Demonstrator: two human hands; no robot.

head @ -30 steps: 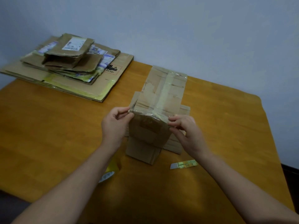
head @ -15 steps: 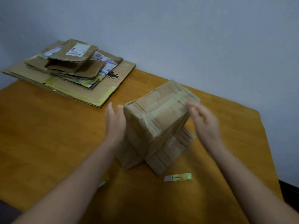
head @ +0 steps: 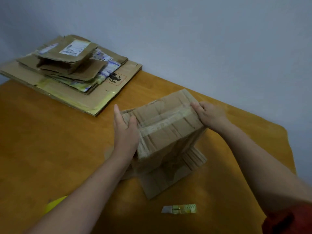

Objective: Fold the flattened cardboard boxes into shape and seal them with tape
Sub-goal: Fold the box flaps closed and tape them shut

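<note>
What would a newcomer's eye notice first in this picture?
The taped cardboard box in the middle of the table, with the left hand flat against its left side and the right hand gripping its far right edge. Next, the pile of flattened boxes at the far left corner.

Dim, soft overhead light, perhaps; slight motion blur, wide-angle bending at edges.

A yellow object [head: 56, 203] lies mostly hidden under the left forearm [head: 94, 191].
</note>
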